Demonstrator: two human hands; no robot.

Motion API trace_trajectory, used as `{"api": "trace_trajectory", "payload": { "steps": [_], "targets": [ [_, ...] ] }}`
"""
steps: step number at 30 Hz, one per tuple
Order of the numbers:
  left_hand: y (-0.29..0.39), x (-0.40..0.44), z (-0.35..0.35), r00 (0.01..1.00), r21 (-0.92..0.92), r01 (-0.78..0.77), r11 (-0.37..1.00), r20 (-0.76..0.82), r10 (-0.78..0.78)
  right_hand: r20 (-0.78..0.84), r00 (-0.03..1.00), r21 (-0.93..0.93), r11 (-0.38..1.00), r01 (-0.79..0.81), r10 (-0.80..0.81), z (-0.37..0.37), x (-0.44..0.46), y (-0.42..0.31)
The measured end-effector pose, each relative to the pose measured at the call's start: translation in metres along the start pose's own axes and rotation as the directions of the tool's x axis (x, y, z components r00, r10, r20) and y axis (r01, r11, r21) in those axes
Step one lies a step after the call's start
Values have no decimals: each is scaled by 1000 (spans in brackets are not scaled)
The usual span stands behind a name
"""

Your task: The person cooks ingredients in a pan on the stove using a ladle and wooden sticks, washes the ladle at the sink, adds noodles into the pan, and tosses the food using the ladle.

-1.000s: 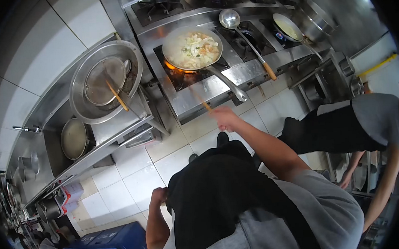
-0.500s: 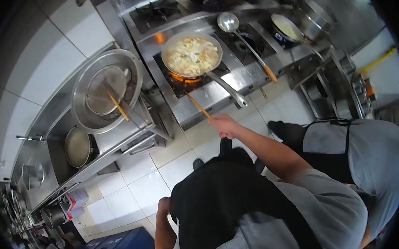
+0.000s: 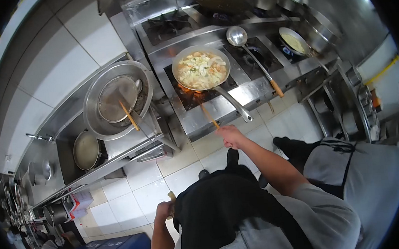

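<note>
A frying pan point(image 3: 231, 103) sits on a lit front burner point(image 3: 193, 95), its metal handle pointing towards me. Inside is a pale, chunky mix of food point(image 3: 202, 71) with bits of green and orange. My right hand point(image 3: 231, 137) is closed round the near end of a thin wooden stick point(image 3: 209, 117), which reaches over the stove's front edge to the burner below the pan. Down at my left side, my left hand point(image 3: 163, 211) is closed on a crumpled, yellowish, cloth-like thing point(image 3: 171, 203), partly hidden by the hand and the black apron.
A ladle point(image 3: 259, 60) with a wooden handle lies across the stove right of the pan. Beyond it stands a smaller pan point(image 3: 295, 41). On the left counter, a large metal basin point(image 3: 147, 93) holds a strainer point(image 3: 117, 100). Another person point(image 3: 341, 161) stands close on my right.
The whole view has shifted slightly, with the stove lower and further right. The yellowish thing in my left hand now shows. The right hand still grips the stick near the burner.
</note>
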State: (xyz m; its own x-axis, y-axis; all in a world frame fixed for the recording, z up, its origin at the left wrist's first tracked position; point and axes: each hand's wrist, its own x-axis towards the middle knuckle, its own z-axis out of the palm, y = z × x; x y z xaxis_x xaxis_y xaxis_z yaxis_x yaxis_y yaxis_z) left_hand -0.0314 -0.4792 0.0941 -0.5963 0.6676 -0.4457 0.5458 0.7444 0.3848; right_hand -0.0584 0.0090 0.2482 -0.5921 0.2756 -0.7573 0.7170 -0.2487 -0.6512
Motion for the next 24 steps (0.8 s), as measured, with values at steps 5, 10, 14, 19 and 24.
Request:
{"api": "trace_trajectory", "payload": {
  "steps": [5, 10, 14, 19, 24],
  "targets": [
    [0, 0, 1, 970, 118, -214, 970, 142, 196, 37, 980, -102, 975, 196, -194, 7, -30, 20],
    [-14, -3, 16, 984, 102, -142, 985, 119, 129, -94, 943, -15, 947, 320, -320, 1, -29, 50],
    [-6, -9, 19, 981, 58, 128, 990, 137, -135, -23, 886, -119, 881, 458, -464, 18, -70, 14],
    [2, -3, 21, 932, 23, 176, 984, 318, -174, 259, 905, 118, 941, 318, -338, 82, -132, -101],
    [14, 2, 19, 981, -13, 102, 995, 168, -98, 434, 863, 239, 956, 167, -259, 144, -60, -179]
  ]
}}
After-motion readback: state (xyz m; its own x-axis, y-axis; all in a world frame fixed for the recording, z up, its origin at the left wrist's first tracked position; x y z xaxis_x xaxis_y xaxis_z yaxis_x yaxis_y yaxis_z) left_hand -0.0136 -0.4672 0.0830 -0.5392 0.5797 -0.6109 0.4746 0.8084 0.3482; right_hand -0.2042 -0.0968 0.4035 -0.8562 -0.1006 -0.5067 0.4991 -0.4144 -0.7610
